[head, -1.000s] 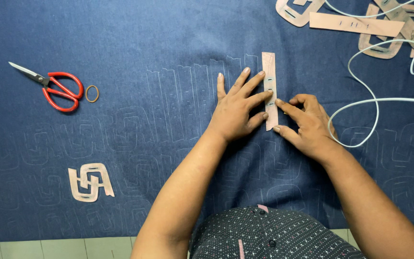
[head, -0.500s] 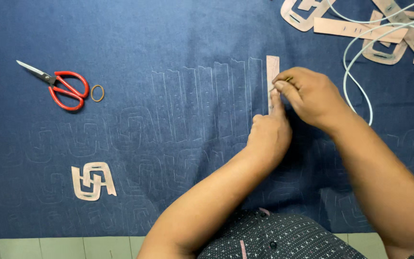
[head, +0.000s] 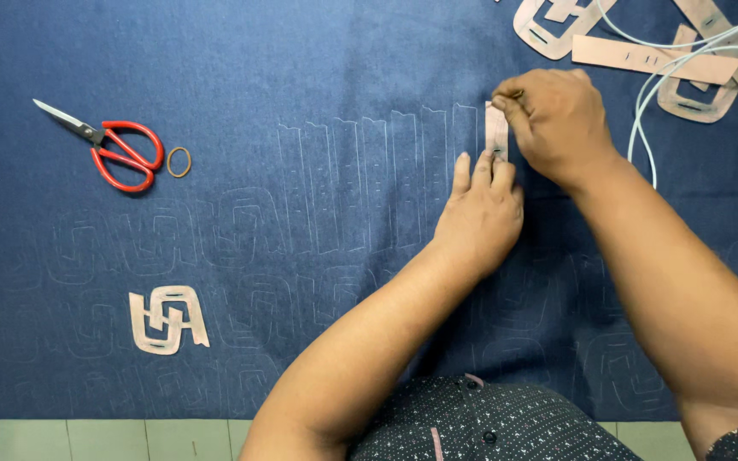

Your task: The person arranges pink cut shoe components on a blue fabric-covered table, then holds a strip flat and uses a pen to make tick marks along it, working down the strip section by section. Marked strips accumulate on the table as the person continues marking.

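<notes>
Two hands work one narrow pink template strip (head: 496, 130) on blue fabric (head: 301, 68). Left hand (head: 480, 209), fingers together, flat, presses the strip's near end; right hand (head: 557, 115) pinched shut on a small marking tool (hardly visible) at its far end. Red scissors (head: 117, 149) well left.

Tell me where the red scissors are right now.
In the head view, the red-handled scissors lie on the blue fabric at the far left, beside a small rubber band, well away from both hands and above the pale cut-out shape.
</notes>
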